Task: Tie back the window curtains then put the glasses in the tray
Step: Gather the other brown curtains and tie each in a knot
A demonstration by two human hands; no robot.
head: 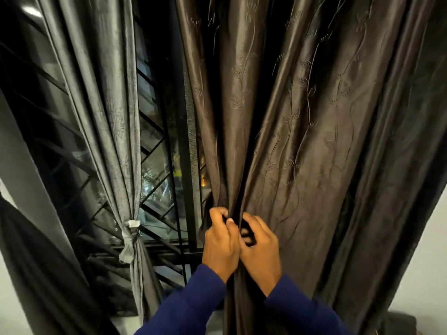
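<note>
- Left hand [221,247] and right hand [260,250] sit side by side, touching, low in the centre of the view, both in dark blue sleeves [193,303].
- Left hand: fingers curled, clamped on the gathered folds of the brown curtain [278,129].
- Right hand: fingers curled round a dark strip of fabric against the same gather; can't tell whether it's a tie-back or just a fold of the curtain.
- Brown curtain: shiny, embroidered with a vine pattern, bunched into a narrow neck at the hands, fanning out above and hanging straight below.
- Grey curtain [106,105] to the left: already cinched with a knotted grey tie [129,240], its loose end hanging down.
- Between the two curtains: window [157,184] with dark diagonal grille bars, night outside, a few lights visible.
- Black drape [43,274] at the far left edge, another dark panel [387,189] to the right of the brown curtain.
</note>
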